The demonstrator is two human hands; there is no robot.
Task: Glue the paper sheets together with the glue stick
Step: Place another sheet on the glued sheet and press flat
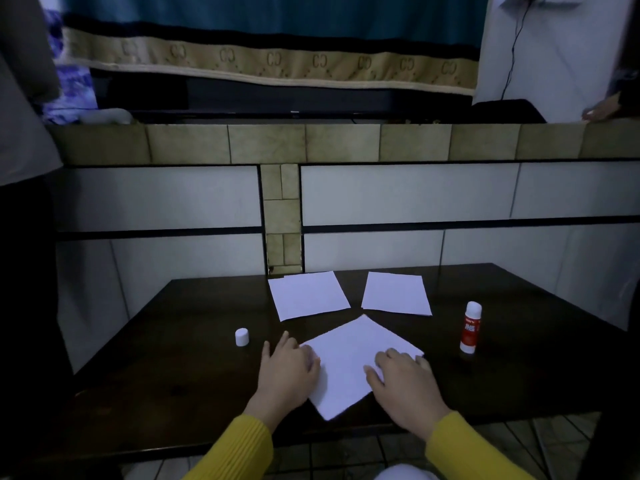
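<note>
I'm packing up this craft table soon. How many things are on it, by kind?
Paper sheets: 3, far left, far right, near one under both hands
Glue stick: 1
Loose white cap: 1
Total: 5

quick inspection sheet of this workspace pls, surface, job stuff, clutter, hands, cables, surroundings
surface: dark wooden table, glossy.
job's things: near paper sheet lies turned like a diamond; far left sheet and far right sheet lie flat beyond it; glue stick upright at right, uncapped; its white cap stands at left.
clutter: nothing seen.
hands: left hand and right hand rest flat on the near sheet's side corners.
cables: black cable hangs down the far wall.
surroundings: tiled wall, patterned curtain, another person's hand on the ledge.
</note>
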